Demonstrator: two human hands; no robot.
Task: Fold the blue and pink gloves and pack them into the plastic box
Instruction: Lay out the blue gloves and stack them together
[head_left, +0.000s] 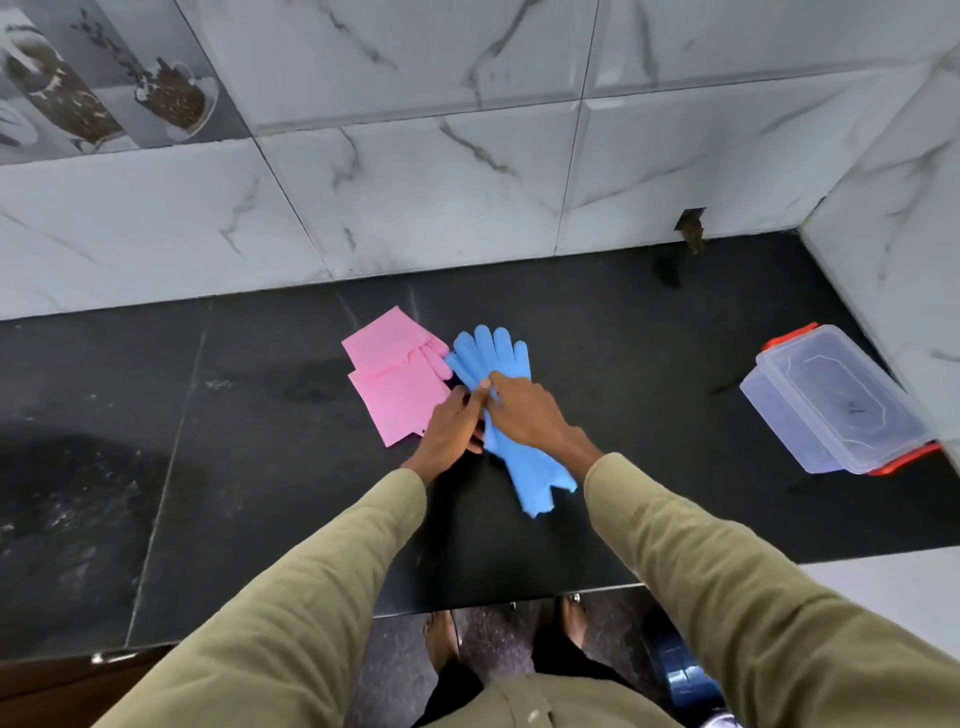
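Observation:
Blue gloves (524, 462) lie stretched out flat on the black counter (260, 467), fingers pointing to the wall, cuffs toward me. My right hand (519, 410) presses on their middle. My left hand (452, 428) rests at their left edge, fingertips pinching the blue rubber next to my right thumb. Pink gloves (395, 379) lie folded just left of the blue ones, their fingertips touching the blue fingers. A clear plastic box (831, 400) with red clips and its lid on sits far right on the counter.
A marble-tiled wall (415, 197) runs along the back, and a marble side wall (893, 218) closes the right end behind the box. The counter's front edge is near my body. A small dark hole (691, 228) shows at the wall base.

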